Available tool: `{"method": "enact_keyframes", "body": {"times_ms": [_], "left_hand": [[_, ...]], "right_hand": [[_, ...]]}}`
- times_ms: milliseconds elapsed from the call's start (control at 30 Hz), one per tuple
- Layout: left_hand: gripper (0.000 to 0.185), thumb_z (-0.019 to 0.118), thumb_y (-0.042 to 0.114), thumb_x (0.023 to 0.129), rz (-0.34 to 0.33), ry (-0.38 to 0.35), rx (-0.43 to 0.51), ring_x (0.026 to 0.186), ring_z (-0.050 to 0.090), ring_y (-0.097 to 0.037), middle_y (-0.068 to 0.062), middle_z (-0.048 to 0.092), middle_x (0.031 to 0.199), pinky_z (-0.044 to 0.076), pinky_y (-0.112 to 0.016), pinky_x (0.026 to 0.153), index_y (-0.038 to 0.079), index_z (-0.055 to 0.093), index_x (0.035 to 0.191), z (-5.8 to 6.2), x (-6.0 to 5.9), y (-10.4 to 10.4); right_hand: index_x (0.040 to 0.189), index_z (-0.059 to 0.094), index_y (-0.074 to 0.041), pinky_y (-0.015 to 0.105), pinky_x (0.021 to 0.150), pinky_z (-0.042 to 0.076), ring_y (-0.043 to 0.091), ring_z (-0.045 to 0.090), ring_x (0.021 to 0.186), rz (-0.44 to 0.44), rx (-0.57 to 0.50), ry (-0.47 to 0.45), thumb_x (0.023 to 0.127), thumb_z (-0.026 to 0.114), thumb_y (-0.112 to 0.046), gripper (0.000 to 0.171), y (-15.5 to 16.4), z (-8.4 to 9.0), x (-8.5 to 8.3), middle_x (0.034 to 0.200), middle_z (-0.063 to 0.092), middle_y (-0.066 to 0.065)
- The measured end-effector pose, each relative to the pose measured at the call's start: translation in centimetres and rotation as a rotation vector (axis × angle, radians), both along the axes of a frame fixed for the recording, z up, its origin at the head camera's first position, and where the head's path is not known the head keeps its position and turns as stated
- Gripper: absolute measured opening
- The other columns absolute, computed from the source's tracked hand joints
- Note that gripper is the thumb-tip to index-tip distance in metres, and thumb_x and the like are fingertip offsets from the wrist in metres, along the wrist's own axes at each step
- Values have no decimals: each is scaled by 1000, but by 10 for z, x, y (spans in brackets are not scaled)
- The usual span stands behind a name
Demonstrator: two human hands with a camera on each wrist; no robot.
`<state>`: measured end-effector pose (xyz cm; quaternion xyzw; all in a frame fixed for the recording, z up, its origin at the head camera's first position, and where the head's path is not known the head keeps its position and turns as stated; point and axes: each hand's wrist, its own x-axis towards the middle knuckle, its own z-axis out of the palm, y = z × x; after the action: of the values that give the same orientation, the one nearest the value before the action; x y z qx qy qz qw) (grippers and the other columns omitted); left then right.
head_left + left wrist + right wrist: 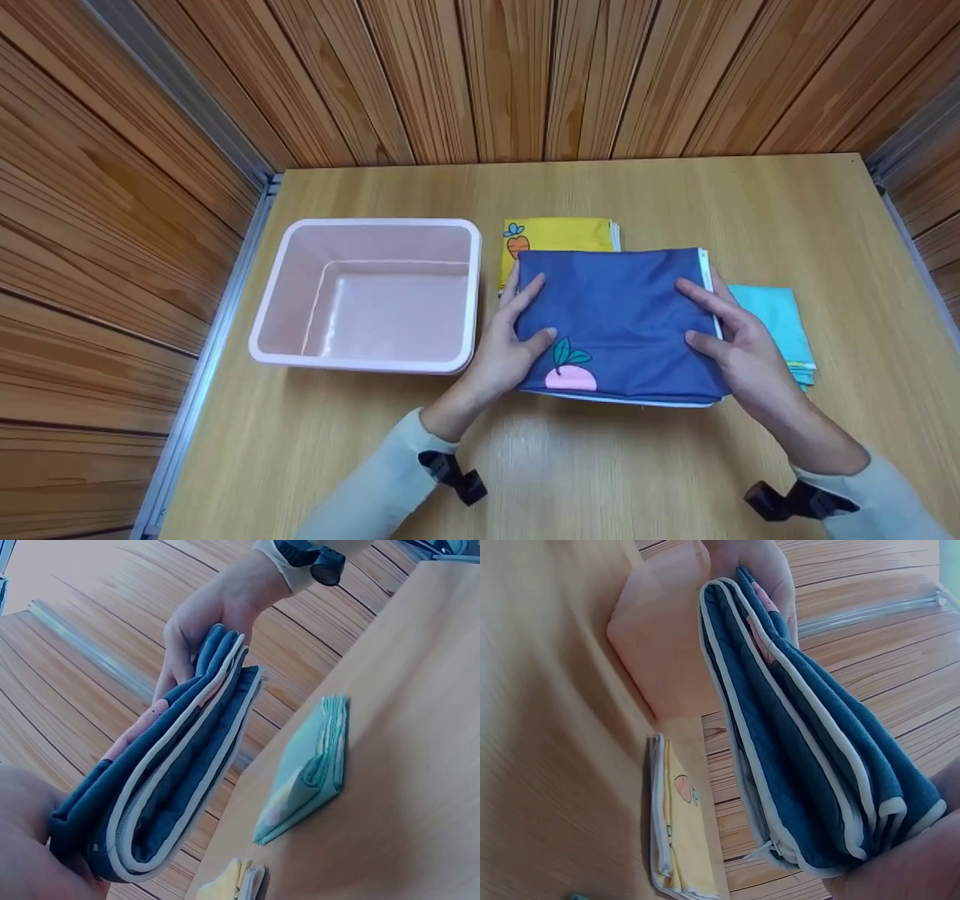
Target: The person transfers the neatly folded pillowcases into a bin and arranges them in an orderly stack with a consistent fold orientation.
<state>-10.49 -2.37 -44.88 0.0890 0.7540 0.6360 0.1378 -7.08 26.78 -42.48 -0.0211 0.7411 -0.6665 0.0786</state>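
Both hands hold a folded navy blue cloth [615,322] with white edging and a pink fruit print, raised above the table. My left hand [506,349] grips its left side, thumb on top and other fingers along the edge and beneath. On the opposite side my right hand [739,352] grips the right edge in the same manner. Several folded layers of the navy cloth [187,757] show edge-on in the left wrist view. Behind and below it lies a folded yellow cloth [566,234] with a carrot print, partly covered in the head view. A folded turquoise cloth [776,319] lies beyond the right hand.
A pale pink plastic bin [364,364] with nothing inside stands on the wooden table [360,442], left of the hands. Wood-plank walls [510,82] rise behind and at the sides. A metal rail [217,330] runs along the table's left edge.
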Motion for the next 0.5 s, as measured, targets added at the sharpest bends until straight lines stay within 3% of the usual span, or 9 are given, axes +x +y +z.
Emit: {"method": "enact_keyframes", "body": {"times_ms": [500], "left_hand": [[69, 63, 0, 97, 56, -26, 104, 157, -2, -18, 11, 6, 171, 15, -41, 125, 21, 39, 158, 9, -6, 1]], "right_hand": [[156, 40, -4, 22, 123, 4, 19, -17, 155, 0, -131, -25, 100, 43, 13, 58, 3, 7, -6, 171, -10, 2]]}}
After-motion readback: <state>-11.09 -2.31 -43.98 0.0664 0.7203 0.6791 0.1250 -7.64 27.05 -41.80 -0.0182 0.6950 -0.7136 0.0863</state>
